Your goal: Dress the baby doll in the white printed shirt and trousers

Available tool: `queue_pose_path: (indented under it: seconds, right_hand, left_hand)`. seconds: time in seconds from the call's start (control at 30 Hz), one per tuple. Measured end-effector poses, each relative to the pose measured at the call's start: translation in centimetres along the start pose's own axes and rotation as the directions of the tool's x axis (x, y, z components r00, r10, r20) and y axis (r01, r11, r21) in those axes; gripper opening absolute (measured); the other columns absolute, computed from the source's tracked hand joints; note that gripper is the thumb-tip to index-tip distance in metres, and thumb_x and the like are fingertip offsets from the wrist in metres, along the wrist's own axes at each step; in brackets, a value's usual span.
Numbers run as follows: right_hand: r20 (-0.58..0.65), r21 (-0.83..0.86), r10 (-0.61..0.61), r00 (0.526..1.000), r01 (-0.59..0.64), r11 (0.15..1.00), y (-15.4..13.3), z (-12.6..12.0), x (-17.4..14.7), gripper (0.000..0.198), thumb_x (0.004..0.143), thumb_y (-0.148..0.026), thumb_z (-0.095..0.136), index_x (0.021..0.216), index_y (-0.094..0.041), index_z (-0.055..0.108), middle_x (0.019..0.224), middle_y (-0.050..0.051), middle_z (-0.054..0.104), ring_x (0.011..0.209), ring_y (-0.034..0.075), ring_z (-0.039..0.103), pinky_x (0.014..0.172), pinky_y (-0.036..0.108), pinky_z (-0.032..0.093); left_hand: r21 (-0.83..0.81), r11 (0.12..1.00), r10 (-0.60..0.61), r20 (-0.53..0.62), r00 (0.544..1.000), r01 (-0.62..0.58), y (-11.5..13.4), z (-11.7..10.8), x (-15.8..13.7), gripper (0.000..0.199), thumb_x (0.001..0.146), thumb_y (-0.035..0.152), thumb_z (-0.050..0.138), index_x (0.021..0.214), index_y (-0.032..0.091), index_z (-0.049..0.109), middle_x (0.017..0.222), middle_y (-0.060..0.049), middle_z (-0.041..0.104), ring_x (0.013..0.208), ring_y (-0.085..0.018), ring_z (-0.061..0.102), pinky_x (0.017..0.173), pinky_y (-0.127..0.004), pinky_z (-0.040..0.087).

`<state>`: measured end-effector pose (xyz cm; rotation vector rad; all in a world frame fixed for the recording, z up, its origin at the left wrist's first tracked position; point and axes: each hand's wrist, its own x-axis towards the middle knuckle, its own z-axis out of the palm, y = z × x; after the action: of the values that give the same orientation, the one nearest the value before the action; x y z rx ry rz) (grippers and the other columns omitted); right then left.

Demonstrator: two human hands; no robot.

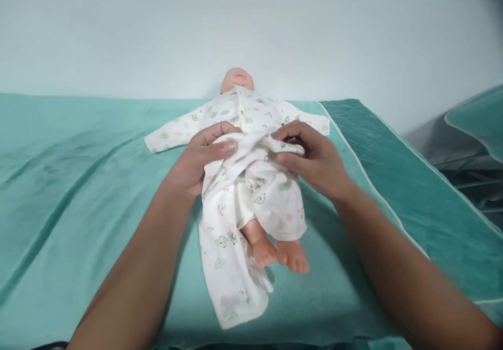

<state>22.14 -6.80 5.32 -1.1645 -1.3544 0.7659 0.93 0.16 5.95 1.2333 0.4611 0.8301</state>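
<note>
White soft-fabric pants with small green and pink prints (275, 193) are bunched at the waist over the lower body of a bare-footed plastic doll (238, 80), laid on its back, mid-bed. One pant leg is fitted down to the ankle; the other is spread loose at the left, beside the feet (293, 257). Waistband is pinched on its left by the left hand (210, 156), thumb on top; its right side is gripped between thumb and fingers by the right hand (310, 156). Upper body is covered by a matching white printed long-sleeved top (223, 110), sleeves spread wide.

Doll is supported by a teal plush cover (98, 193), marked by a long diagonal crease at left. At right it is bordered by pale piping and a darker green plush panel (396, 177). Far edge is backed by a plain white wall (251, 25). A second green plush-covered surface (481, 122) is cut off at the right edge, with dark grey shadowed material (471, 182) below; details can't be made out.
</note>
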Motion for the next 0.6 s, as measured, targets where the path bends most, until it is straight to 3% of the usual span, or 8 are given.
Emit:
queue_pose_path:
  seconds: [0.07, 0.17, 0.27, 0.33, 0.4, 0.6]
  right_hand:
    - [0.090, 0.051, 0.069, 0.994, -0.073, 0.996, -1.4, 0.3, 1.3, 0.021, 0.079, -0.036, 0.072, 0.085, -0.015, 0.067, 0.088, -0.003, 0.061, 0.092, 0.015, 0.060, 0.077, 0.027, 0.046]
    - [0.106, 0.048, 0.084, 0.991, -0.089, 0.995, -2.5, 1.4, 3.4, 0.039, 0.091, -0.046, 0.050, 0.081, -0.013, 0.068, 0.084, -0.004, 0.062, 0.088, 0.013, 0.064, 0.074, 0.025, 0.047]
    - [0.233, -0.043, 0.135, 0.963, -0.128, 0.991, -2.7, 3.0, 4.0, 0.037, 0.086, -0.047, 0.057, 0.077, -0.014, 0.069, 0.076, -0.004, 0.062, 0.078, 0.013, 0.066, 0.066, 0.022, 0.047]
    - [0.383, -0.062, 0.210, 0.900, -0.202, 0.977, -2.4, 3.6, 3.6, 0.028, 0.077, -0.042, 0.071, 0.075, -0.014, 0.069, 0.071, -0.003, 0.063, 0.071, 0.014, 0.065, 0.060, 0.022, 0.046]
    - [0.455, 0.002, 0.236, 0.859, -0.266, 0.964, -1.9, 3.6, 3.1, 0.026, 0.070, -0.037, 0.080, 0.073, -0.015, 0.067, 0.066, -0.002, 0.062, 0.063, 0.013, 0.062, 0.054, 0.022, 0.044]
    - [0.397, 0.324, 0.178, 0.900, -0.319, 0.891, -0.3, 2.7, 3.1, 0.026, 0.068, -0.032, 0.082, 0.074, -0.018, 0.060, 0.063, -0.003, 0.059, 0.055, 0.011, 0.055, 0.050, 0.022, 0.043]
  left_hand:
    - [0.004, 1.000, 0.027, -0.089, 0.996, -0.027, -0.1, 0.7, 0.0, 0.030, 0.066, 0.040, 0.079, 0.078, 0.020, 0.059, 0.070, 0.002, 0.058, 0.056, -0.011, 0.054, 0.052, -0.023, 0.043]
    - [0.002, 0.997, 0.076, -0.196, 0.978, -0.077, -0.2, 1.2, 0.0, 0.029, 0.071, 0.041, 0.075, 0.078, 0.020, 0.056, 0.067, 0.003, 0.056, 0.056, -0.012, 0.055, 0.054, -0.023, 0.045]
    - [-0.037, 0.991, 0.119, -0.227, 0.967, -0.131, -0.4, 1.2, 0.0, 0.026, 0.075, 0.037, 0.074, 0.078, 0.019, 0.055, 0.066, 0.003, 0.055, 0.056, -0.009, 0.055, 0.055, -0.022, 0.046]
    - [-0.012, 0.991, 0.130, -0.217, 0.967, -0.136, -0.6, 1.0, 0.1, 0.026, 0.076, 0.036, 0.075, 0.079, 0.019, 0.056, 0.068, 0.003, 0.057, 0.057, -0.009, 0.056, 0.056, -0.021, 0.047]
    - [0.036, 0.992, 0.126, -0.188, 0.974, -0.121, -0.9, 0.8, 0.2, 0.028, 0.075, 0.039, 0.077, 0.080, 0.019, 0.058, 0.071, 0.002, 0.060, 0.059, -0.010, 0.057, 0.056, -0.022, 0.047]
    - [0.153, 0.988, 0.026, -0.016, 1.000, -0.023, -0.5, -0.1, 0.1, 0.038, 0.066, 0.044, 0.083, 0.086, 0.019, 0.062, 0.074, 0.001, 0.063, 0.062, -0.012, 0.059, 0.054, -0.023, 0.044]
